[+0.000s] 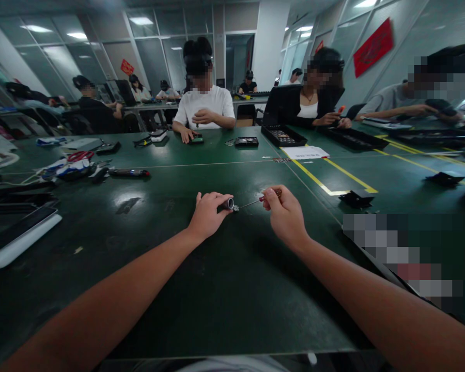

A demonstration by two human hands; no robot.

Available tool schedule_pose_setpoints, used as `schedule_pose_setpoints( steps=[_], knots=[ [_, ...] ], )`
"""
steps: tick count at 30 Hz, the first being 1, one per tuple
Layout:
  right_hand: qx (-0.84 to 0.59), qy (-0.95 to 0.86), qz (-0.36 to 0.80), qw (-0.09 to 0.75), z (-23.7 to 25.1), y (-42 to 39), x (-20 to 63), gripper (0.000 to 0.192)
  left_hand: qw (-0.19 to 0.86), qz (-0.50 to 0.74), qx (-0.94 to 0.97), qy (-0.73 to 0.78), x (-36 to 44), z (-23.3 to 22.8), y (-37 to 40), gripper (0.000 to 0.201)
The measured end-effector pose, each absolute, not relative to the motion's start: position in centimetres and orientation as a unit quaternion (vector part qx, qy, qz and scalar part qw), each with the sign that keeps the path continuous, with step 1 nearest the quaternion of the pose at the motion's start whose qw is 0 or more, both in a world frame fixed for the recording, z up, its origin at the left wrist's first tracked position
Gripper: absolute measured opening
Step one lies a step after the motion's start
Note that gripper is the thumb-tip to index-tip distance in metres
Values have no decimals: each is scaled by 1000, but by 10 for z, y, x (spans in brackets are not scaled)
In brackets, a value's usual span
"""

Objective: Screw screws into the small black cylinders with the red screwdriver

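We've got a small dark cylinder (226, 204) with a silver end pinched in our left hand (208, 213), fingers curled over its top and closed tight on it, held just above the bench (201, 310). Its long axis runs sideways, silver end facing right, straight toward the other grip. There, our right hand (284, 212) is pinching the reddish handle of a slim screwdriver (256, 201), fingertips pressed together around it, the thin shaft lying nearly level and pointing left. The tip meets a tiny bright part (236, 208) right at the cylinder's silver end; whether it actually touches is too small to tell. So cylinder and tool lie almost in one line between the two grips, the left hand closest to the cylinder, the right just beside it on the far end of the shaft. Out beyond the left grip, well apart, a black pen-like tool (129, 172) lies on the bench, with a red-handled tool (80, 155) past it. Beyond the right grip runs yellow tape (313, 178), and a black bracket (355, 199) sits near it. Across the bench, a person in a white shirt (205, 106) handles a small device.
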State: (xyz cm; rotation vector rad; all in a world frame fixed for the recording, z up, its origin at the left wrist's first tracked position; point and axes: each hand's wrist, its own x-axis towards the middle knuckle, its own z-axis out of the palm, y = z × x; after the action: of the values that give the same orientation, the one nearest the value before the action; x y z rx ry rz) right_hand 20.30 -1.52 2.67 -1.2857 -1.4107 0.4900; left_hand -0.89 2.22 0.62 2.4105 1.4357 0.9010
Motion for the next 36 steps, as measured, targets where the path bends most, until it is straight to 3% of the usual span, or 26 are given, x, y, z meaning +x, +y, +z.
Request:
schedule_pose_setpoints(
  steps=[9, 13, 18, 21, 24, 27, 30, 36],
  knots=[
    [-545, -585, 201, 566, 31, -15, 203, 26, 167, 429, 749, 477, -11, 13, 33, 30],
    [-544, -588, 198, 565, 32, -15, 204, 27, 304, 458, 681, 484, -11, 21, 46, 35],
    [-541, -589, 200, 566, 33, -15, 204, 27, 472, 416, 606, 487, -6, 32, 57, 15],
    [-541, -593, 197, 563, 35, -16, 205, 26, 433, 312, 677, 506, -1, 37, 61, 14],
    [-539, -600, 192, 559, 35, -16, 206, 26, 288, 200, 792, 499, 5, 38, 64, 11],
    [-538, -606, 194, 553, 36, -16, 205, 27, 198, 107, 856, 466, 13, 36, 68, 26],
    [-537, -607, 200, 551, 35, -16, 205, 27, 182, 41, 880, 437, 21, 34, 72, 36],
    [-537, -612, 199, 545, 36, -16, 205, 26, 212, 42, 873, 437, 16, 38, 75, 25]
  ],
)
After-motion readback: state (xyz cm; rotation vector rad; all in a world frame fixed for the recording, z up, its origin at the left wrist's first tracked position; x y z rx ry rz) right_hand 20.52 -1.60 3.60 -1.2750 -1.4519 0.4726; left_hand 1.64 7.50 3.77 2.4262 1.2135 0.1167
